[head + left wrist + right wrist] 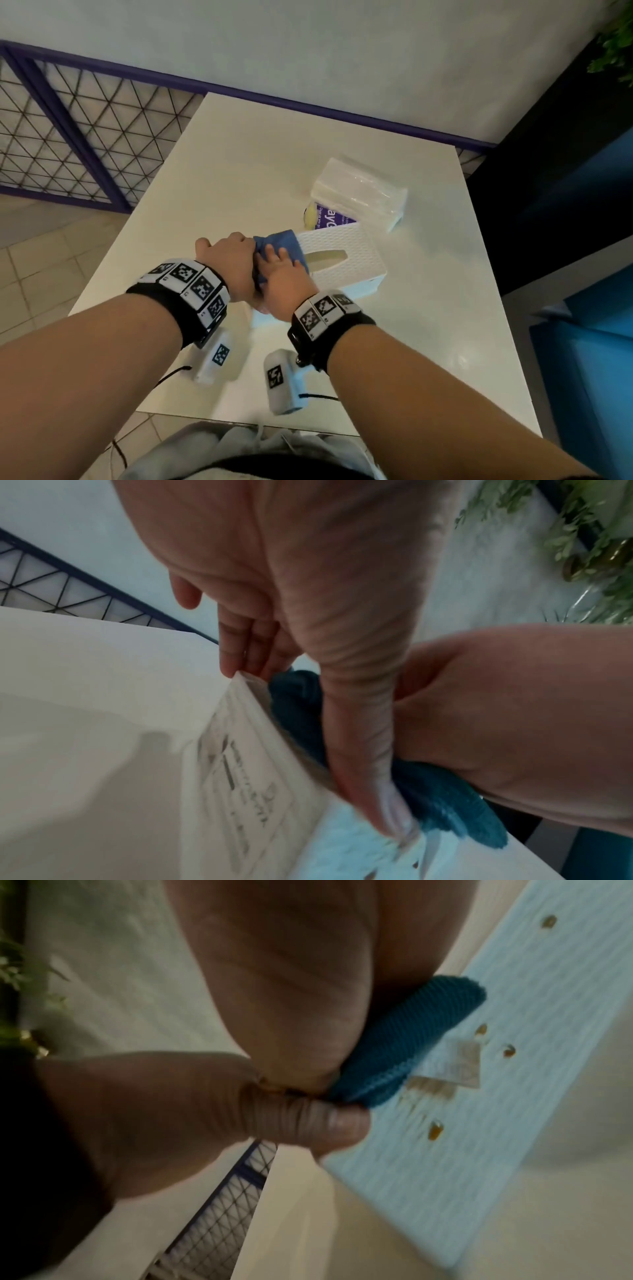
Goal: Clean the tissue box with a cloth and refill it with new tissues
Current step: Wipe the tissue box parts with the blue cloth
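A white textured tissue box (346,270) lies on the white table (267,154) with its slot facing up. My left hand (233,251) grips its left end; in the left wrist view the fingers (240,647) hook the end and the thumb (359,750) lies along the box (246,777) edge. My right hand (282,270) holds a bunched blue cloth (286,241) against the box top near the slot. The cloth (411,1042) shows under my right palm on the pale box (514,1083) surface. A clear-wrapped pack of new tissues (359,195) lies just behind the box.
A purple and yellow packet (329,216) lies between the tissue pack and the box. The table ends close to my body and on the left. A purple mesh railing (68,130) stands at the left, a blue cabinet (582,308) at the right.
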Demonstrator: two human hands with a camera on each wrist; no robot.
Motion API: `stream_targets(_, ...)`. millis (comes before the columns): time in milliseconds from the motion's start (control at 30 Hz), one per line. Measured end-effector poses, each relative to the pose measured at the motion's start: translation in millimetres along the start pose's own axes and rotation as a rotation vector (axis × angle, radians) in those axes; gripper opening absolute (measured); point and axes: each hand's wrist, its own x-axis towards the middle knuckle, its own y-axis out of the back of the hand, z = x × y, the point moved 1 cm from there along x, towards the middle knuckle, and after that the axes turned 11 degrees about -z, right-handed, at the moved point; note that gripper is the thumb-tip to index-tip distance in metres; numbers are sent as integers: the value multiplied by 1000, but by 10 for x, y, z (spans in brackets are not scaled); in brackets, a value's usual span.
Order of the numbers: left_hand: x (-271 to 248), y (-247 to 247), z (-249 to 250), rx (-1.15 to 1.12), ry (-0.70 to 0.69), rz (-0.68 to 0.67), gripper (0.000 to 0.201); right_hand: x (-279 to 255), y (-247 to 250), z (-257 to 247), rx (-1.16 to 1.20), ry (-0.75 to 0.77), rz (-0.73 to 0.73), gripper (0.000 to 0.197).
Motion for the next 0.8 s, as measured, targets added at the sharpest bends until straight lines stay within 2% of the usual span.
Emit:
stream_targets(100,-41,-6,-26,-1,1,-4,98,-7,63,216,-120,2,-36,64)
stream_targets(200,-79,15,-38,3,4,-30,123,-77,202,683,-154,-150,-12,65)
stream_targets(300,-96,24,-38,-17,3,-47,127,-71,193,665,-138,-233,0,64)
stream_targets(467,-75,14,-32,-5,8,-13,108,-30,70,-3,-207,50,-49,62)
stream_targets(567,-88,3,-45,7,2,-5,110,-58,131,227,-351,107,-66,58)
stream_targets(700,-101,27,-47,18,8,-43,127,-95,222,930,-251,-164,-56,61)
stream_targets(800,-124,31,-37,6,12,-62,127,-109,214,914,-147,-315,44,66)
